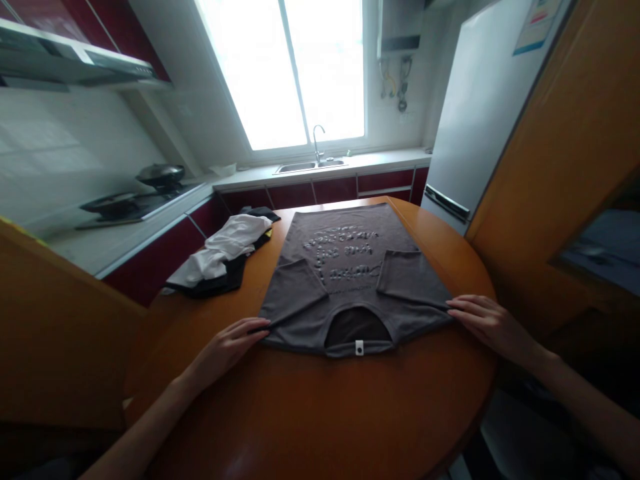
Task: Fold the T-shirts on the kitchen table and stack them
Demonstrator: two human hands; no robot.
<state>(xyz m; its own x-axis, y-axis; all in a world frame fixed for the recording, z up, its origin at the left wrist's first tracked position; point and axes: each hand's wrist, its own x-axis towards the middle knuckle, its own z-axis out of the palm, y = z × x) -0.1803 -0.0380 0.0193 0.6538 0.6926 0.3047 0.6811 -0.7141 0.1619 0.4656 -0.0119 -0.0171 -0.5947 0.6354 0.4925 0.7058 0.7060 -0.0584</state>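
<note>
A dark grey T-shirt point(350, 293) with shiny lettering lies spread flat on the round wooden table point(320, 413), its neck opening and white label toward me. Both sleeves are folded in over the front. My left hand point(235, 340) pinches the shirt's left shoulder edge between thumb and fingers. At the opposite shoulder edge, my right hand point(483, 320) has its fingers closed on the fabric in the same way. The shirt's far hem reaches the table's back edge.
Left of the shirt, a loose pile of white and black clothes point(220, 253) lies on the table. Beyond stand a counter with a sink point(300, 167), a stove with pans point(160, 175) at left and a fridge point(475, 113) at right.
</note>
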